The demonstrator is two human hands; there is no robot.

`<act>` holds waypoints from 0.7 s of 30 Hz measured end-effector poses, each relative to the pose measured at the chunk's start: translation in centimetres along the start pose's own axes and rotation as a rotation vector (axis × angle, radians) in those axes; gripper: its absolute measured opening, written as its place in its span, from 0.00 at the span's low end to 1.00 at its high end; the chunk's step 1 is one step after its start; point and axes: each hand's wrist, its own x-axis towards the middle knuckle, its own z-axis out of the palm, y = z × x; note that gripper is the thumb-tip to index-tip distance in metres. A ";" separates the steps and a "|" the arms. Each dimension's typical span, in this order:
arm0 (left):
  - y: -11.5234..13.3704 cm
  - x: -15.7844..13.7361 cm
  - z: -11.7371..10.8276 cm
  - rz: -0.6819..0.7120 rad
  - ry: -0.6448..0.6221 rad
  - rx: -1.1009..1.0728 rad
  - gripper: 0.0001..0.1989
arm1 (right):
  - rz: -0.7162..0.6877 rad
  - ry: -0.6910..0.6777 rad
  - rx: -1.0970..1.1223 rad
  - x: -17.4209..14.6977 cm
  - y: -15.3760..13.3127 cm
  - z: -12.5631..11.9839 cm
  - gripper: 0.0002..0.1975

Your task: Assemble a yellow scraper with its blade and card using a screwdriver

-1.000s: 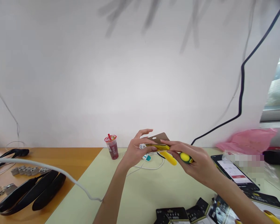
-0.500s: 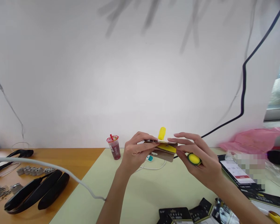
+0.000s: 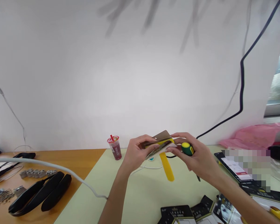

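Above the table, my left hand (image 3: 138,155) pinches the left side of a folded card (image 3: 162,135), brown outside, with a yellow-handled tool (image 3: 167,166) caught between its layers. The yellow handle hangs downward; the tool's head is mostly hidden by the card, so its kind is unclear. My right hand (image 3: 193,152) has its fingers closed on the card's right edge. Tucked in that same hand is a screwdriver (image 3: 188,148) with a green and yellow handle, its dark shaft pointing down past the palm.
Black printed cards (image 3: 177,212) lie at the front right, near another yellow handle (image 3: 278,214). A lidded drink cup (image 3: 115,148) stands by the wall. Left are black curved parts (image 3: 40,193) and grey fittings (image 3: 37,173). A white cable (image 3: 67,171) crosses in front; a pink bag (image 3: 249,135) sits back right.
The card and yellow-handled tool have been turned over: the handle pointed up and now points down. The screwdriver has tilted within my right hand, showing its shaft.
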 end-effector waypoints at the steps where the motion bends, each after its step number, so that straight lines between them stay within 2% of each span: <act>1: 0.1 0.1 0.0 -0.058 -0.014 -0.008 0.23 | 0.067 -0.030 0.037 0.1 -0.1 -0.1 0.28; 3: 0.3 0.1 -0.2 -0.143 -0.034 -0.007 0.31 | 0.161 -0.061 0.106 0.3 -0.3 -0.2 0.30; 5: 0.7 -0.1 -0.4 -0.170 -0.056 -0.007 0.36 | 0.216 -0.081 0.161 0.5 -0.3 -0.3 0.30; 9: 1.6 -0.7 -0.2 -0.134 -0.111 -0.021 0.32 | 0.266 -0.096 0.222 0.5 -0.6 -0.5 0.29; 12: 2.5 -1.2 0.4 -0.147 -0.018 0.003 0.34 | 0.315 -0.139 0.224 0.4 -1.1 -0.8 0.28; 15: 3.3 -1.7 0.9 -0.145 0.078 0.018 0.30 | 0.355 -0.199 0.234 0.4 -1.3 -0.9 0.28; 18: 3.8 -1.9 1.2 -0.084 0.142 0.002 0.25 | 0.362 -0.238 0.256 0.4 -1.2 -0.8 0.29; 21: 3.9 -1.9 1.2 -0.045 0.175 -0.006 0.24 | 0.347 -0.234 0.261 0.5 -1.3 -0.9 0.30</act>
